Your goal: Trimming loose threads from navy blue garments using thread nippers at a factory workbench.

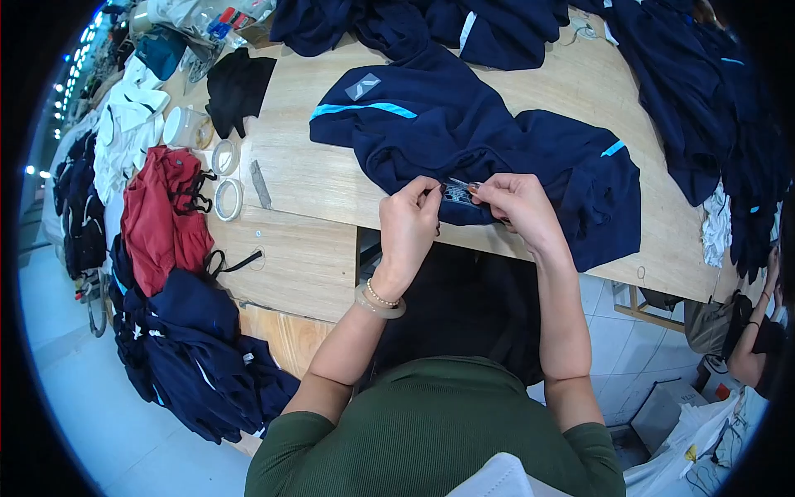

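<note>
A navy garment with light blue stripes and a grey patch lies across the wooden table in front of me. Its near edge, where a dark printed label shows, lies between my hands. My left hand is closed in a pinch at that edge, left of the label; whether a thread is between the fingertips is too small to tell. In my right hand is a pair of small thread snips, the thin blades pointing left over the label. Part of the snips is hidden by the fingers.
Two tape rolls, a grey metal strip and a white tub are on the table's left. Beyond them lie red fabric and navy garments. More navy garments hang at right, near another person's arm.
</note>
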Tool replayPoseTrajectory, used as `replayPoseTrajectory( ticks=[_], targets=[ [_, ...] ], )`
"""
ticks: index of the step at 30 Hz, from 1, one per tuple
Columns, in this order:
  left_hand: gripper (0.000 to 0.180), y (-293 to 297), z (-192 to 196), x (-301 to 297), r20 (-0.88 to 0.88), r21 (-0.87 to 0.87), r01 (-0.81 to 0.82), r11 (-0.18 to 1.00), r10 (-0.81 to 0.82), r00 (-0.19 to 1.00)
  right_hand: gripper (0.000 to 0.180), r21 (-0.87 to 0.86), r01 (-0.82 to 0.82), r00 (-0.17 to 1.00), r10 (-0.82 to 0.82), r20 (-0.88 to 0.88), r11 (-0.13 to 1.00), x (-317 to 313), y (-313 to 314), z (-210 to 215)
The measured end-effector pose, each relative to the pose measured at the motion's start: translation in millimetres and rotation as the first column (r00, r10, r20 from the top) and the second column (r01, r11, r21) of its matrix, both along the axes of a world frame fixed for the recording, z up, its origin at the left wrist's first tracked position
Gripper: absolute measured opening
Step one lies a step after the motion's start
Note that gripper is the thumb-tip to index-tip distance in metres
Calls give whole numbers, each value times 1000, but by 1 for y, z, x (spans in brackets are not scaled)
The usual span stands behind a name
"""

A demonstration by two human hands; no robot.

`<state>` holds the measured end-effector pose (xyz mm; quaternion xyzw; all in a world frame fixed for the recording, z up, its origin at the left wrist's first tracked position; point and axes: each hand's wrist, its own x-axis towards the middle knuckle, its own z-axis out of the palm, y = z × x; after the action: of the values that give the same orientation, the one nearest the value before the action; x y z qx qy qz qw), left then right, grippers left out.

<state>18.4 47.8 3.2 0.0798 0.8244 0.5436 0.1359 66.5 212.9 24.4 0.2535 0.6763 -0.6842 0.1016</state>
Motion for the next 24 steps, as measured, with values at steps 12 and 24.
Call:
replayPoseTrajectory(
  ticks=[12, 24],
  targets=[
    [11, -2, 6, 2, 41, 66, 12, 998, -15, 999, 22, 71, -10, 999, 14, -49, 997, -17, -11, -18],
    [8, -15, 5, 37, -213, -10, 630, 776, -617, 757, 39, -388, 292, 857, -419, -299, 874, 16, 51, 24]
  ],
)
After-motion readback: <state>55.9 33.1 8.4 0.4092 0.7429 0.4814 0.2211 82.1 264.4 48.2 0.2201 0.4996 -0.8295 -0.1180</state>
